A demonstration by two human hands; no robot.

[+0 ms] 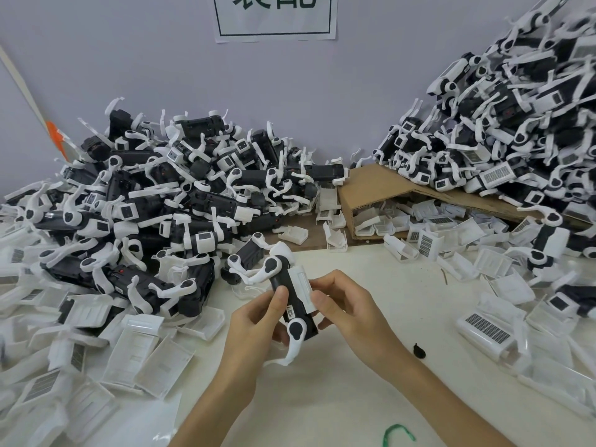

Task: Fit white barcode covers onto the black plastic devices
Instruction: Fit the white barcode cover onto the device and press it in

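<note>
Over the middle of the white table (371, 375), close in front of me, both hands are on 1 unit. My left hand (258, 321) has its fingers curled round the black device (298, 306), thumb lying across the front, holding it tilted with 1 end up and away from me. My right hand (348, 311) is pinching the white cover (303, 288) at its near end, fingertips curled in. The cover sits against the right side of the device body, touching it; can't tell from this angle if it's fully seated. The device has white arms with black round pads at top and bottom, the bottom 1 curling down past my left palm. Off to the left is a big heap of devices (161, 201) against the wall, with a taller heap (516, 124) on the right. Between the 2 heaps a cardboard box (371, 185) lies on its side with covers in its mouth. Loose covers (145, 350) are scattered thick on the left and on the right too, some showing barcode labels. A small black scrap (419, 351) sits on the table near my right wrist, a green loop (398, 435) lies at the bottom edge, and a paper sign (274, 17) hangs on the wall.
</note>
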